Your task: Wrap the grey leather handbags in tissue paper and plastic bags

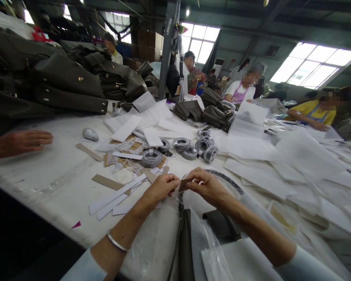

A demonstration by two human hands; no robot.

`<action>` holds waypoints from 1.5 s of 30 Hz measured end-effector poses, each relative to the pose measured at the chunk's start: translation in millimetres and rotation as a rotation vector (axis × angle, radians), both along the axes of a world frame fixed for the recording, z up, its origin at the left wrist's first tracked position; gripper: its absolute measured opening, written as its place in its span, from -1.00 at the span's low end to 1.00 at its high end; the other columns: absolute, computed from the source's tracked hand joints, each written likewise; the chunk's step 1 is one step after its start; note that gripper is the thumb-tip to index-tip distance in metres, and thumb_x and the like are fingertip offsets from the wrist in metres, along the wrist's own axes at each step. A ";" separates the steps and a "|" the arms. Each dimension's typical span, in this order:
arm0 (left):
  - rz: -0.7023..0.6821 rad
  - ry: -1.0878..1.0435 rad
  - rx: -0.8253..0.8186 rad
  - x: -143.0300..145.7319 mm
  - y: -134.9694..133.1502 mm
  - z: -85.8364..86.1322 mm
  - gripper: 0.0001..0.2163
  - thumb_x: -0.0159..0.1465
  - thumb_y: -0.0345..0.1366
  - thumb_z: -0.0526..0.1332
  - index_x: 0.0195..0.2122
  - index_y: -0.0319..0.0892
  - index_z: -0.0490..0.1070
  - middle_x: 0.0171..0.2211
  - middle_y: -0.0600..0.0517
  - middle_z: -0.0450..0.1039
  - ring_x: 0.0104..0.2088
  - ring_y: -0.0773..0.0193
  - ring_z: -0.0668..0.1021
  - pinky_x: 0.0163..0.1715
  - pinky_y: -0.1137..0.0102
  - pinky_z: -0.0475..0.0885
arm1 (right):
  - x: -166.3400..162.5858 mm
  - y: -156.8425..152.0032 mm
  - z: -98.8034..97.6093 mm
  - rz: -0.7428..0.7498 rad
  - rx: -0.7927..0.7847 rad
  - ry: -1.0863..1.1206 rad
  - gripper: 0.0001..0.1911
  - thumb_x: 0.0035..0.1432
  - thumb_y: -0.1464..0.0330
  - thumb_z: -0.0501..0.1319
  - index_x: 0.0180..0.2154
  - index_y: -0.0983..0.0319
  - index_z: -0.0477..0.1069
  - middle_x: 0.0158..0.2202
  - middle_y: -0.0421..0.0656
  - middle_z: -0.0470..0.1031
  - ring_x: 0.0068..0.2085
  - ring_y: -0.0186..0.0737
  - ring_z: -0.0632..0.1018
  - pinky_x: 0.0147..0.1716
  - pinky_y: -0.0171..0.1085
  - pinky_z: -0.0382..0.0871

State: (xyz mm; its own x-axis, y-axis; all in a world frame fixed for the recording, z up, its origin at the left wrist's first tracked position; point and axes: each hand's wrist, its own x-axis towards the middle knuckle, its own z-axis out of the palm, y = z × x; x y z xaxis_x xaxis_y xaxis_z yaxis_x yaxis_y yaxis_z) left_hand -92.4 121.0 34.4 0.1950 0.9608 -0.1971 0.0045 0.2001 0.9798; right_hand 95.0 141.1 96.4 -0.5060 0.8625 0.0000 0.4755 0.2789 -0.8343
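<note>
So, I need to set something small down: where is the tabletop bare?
The widest bare patch of tabletop is on the left, between the other person's hand and the tan strips. A small gap seems to lie between the grey coils and the right hand. Crowded: the middle, with coils and white strips, and the right, under white sheets.

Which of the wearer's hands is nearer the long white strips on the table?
Left. The left hand is just right of the long white strips; the right hand is farther right, beyond the left, holding a brown card.
</note>
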 end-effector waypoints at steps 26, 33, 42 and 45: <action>-0.088 0.204 0.473 4.6 -18.4 24.7 -0.78 0.27 -0.20 0.15 -0.31 -0.16 0.56 -0.18 -0.06 0.50 -0.27 0.23 0.55 -0.29 0.39 0.45 | -15.9 5.7 -30.7 -0.088 -0.421 0.037 -0.72 -0.11 0.24 0.36 -0.35 0.24 0.41 -0.68 -0.32 0.45 -0.67 -0.33 0.48 -0.68 -0.40 0.37; 0.183 0.254 0.130 -1.5 -8.9 13.0 -0.57 0.10 -0.16 0.28 0.00 -0.16 0.38 -0.44 0.10 0.46 -0.58 0.33 0.46 -0.62 0.48 0.29 | -9.1 8.2 -31.5 -0.127 -0.497 0.174 -0.66 -0.14 0.14 0.40 -0.45 0.27 0.45 -0.60 -0.26 0.49 -0.58 -0.37 0.50 -0.53 -0.34 0.46; -0.001 0.293 0.167 -11.4 -3.8 9.9 -0.72 0.11 -0.06 0.20 -0.54 -0.19 0.39 -0.59 0.13 0.35 -0.53 0.34 0.39 -0.51 0.46 0.23 | -7.3 4.6 -24.0 -0.052 -0.492 0.192 -0.64 -0.13 0.16 0.41 -0.37 0.29 0.46 -0.51 -0.19 0.57 -0.51 -0.32 0.55 -0.49 -0.32 0.47; -0.012 0.253 0.160 -11.8 -3.7 16.0 -0.75 0.10 -0.10 0.19 -0.45 -0.20 0.45 -0.52 0.08 0.43 -0.47 0.29 0.46 -0.45 0.44 0.30 | -7.4 5.7 -24.0 -0.032 -0.503 0.199 -0.62 -0.15 0.14 0.43 -0.39 0.29 0.46 -0.52 -0.18 0.57 -0.51 -0.32 0.55 -0.48 -0.32 0.47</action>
